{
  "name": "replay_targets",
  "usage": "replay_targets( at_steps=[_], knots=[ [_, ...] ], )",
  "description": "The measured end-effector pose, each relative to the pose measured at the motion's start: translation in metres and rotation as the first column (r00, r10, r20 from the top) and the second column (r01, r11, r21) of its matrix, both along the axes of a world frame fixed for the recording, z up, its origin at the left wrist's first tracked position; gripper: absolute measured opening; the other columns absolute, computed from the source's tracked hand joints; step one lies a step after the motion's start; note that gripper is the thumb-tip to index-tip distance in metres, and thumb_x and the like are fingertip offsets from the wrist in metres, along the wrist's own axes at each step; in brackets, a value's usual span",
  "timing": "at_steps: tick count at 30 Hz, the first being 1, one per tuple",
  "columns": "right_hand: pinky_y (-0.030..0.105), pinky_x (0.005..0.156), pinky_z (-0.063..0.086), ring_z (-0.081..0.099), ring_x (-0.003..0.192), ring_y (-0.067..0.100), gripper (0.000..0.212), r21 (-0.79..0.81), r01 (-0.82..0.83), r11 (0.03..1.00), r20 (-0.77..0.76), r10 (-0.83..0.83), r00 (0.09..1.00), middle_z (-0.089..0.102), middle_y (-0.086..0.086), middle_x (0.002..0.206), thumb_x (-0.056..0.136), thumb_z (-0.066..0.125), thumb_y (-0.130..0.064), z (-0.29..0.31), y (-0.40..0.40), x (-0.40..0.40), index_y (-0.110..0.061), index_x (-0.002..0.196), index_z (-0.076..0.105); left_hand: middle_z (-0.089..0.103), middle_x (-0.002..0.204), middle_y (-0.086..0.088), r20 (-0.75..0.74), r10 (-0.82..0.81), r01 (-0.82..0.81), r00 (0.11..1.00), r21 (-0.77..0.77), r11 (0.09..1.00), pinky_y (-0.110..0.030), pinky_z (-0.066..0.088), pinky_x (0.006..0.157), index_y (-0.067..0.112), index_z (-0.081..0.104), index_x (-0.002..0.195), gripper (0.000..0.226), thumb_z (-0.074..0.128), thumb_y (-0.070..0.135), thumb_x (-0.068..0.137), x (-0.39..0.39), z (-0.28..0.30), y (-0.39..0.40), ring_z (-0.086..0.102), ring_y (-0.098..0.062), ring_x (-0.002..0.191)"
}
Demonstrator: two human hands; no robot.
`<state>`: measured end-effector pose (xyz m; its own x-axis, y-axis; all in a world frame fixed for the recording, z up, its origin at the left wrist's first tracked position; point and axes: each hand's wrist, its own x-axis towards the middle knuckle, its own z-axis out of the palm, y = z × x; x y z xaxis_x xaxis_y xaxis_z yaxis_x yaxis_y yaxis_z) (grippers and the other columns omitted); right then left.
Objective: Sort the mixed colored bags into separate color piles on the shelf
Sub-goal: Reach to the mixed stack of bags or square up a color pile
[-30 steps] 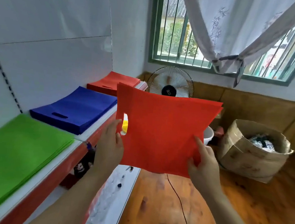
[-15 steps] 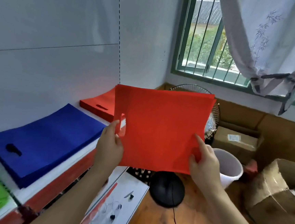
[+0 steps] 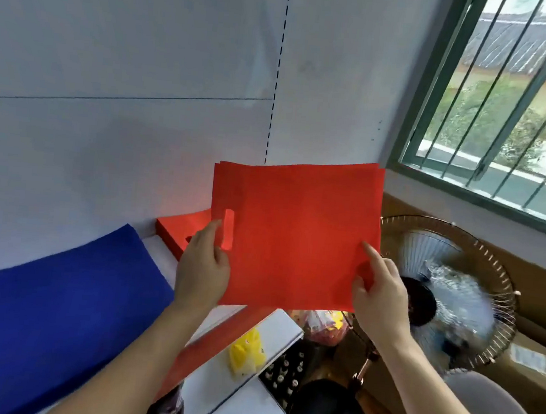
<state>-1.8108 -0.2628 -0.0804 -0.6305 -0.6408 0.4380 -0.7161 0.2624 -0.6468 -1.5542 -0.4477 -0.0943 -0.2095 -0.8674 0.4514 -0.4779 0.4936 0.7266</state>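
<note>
you hold a red bag (image 3: 295,235) up flat in front of you, its face turned toward you and its long side running left to right, with the cut-out handle slot standing upright along the left edge, just above your left fingertips. more than one red layer shows at the top edge, so how many bags you hold cannot be told.

past your left fingers, on the white shelf (image 3: 162,253), lies the red pile (image 3: 180,228), flat against the wall, its own handle slot partly hidden behind your hand. nearer you on the same shelf, below and left of your left wrist, sits the blue pile (image 3: 58,303), apart from the red one.

your left hand (image 3: 202,266) pinches the bag's lower left edge, fingers curled behind the fabric and thumb on the front beside the slot. your right hand (image 3: 379,295) grips the lower right corner, forefinger stretched up along the front, the other fingers folded round the edge. both forearms reach up from below.

beyond your right knuckles stands a fan (image 3: 449,288); below the bag a yellow packet (image 3: 247,353) rests on a lower white ledge.
</note>
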Motion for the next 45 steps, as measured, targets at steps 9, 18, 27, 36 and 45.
replay_targets(
  at_steps=[9,18,27,36,45],
  knots=[
    [0.045,0.091,0.058,0.062,0.100,0.018,0.062,0.062,-0.312,0.948,0.006,0.312,0.950,0.059,-0.005,0.120,0.095,0.055,-0.005,-0.014,-0.143,-0.054,-0.026,0.154,0.050,0.065,0.135,-0.001,0.129,0.308,-0.312,0.943,0.009,0.950,-0.043,0.058,0.088,0.021,0.052,0.151,0.052,0.055,0.013,0.100,-0.006,-0.006,-0.041,0.065,-0.020,0.110],
    [0.049,0.103,0.049,0.053,0.121,0.034,0.054,0.306,-0.510,0.804,-0.077,0.555,0.828,0.063,0.009,0.129,0.095,0.058,-0.012,-0.035,-0.225,-0.078,-0.014,0.150,0.057,0.062,0.137,-0.007,0.448,0.534,-0.634,0.717,0.101,0.767,-0.045,0.053,0.095,0.017,0.058,0.146,0.047,0.056,0.019,0.099,-0.015,-0.017,-0.027,0.053,-0.030,0.124],
    [0.048,0.098,0.053,0.055,0.125,0.037,0.048,0.466,-0.499,0.731,-0.142,0.618,0.773,0.056,0.009,0.142,0.104,0.048,-0.048,-0.043,-0.249,-0.080,-0.015,0.136,0.059,0.058,0.094,0.002,0.583,0.547,-0.711,0.601,0.077,0.699,-0.035,0.042,0.059,0.019,0.057,0.093,0.018,0.051,0.035,0.101,-0.032,-0.015,-0.018,0.058,-0.018,0.080],
    [0.049,0.107,0.047,0.044,0.140,0.036,0.058,0.570,-0.458,0.682,-0.247,0.674,0.696,0.048,0.012,0.152,0.105,0.033,-0.060,-0.042,-0.261,-0.085,-0.018,0.139,0.053,0.064,0.120,-0.005,0.607,0.528,-0.716,0.594,0.099,0.691,-0.041,0.052,0.084,0.013,0.059,0.128,0.044,0.045,0.048,0.105,-0.033,-0.012,-0.014,0.060,-0.029,0.115],
    [0.054,0.125,0.028,0.025,0.158,0.037,0.074,0.382,-0.721,0.578,-0.404,0.806,0.432,0.033,0.019,0.168,0.102,0.037,-0.063,-0.014,-0.210,0.019,-0.013,0.156,0.048,0.020,0.172,-0.016,0.641,0.678,-0.810,0.360,-0.145,0.568,-0.053,0.016,0.130,0.015,0.030,0.164,0.073,0.037,0.058,0.105,0.011,0.003,0.045,0.010,-0.035,0.161]
  ],
)
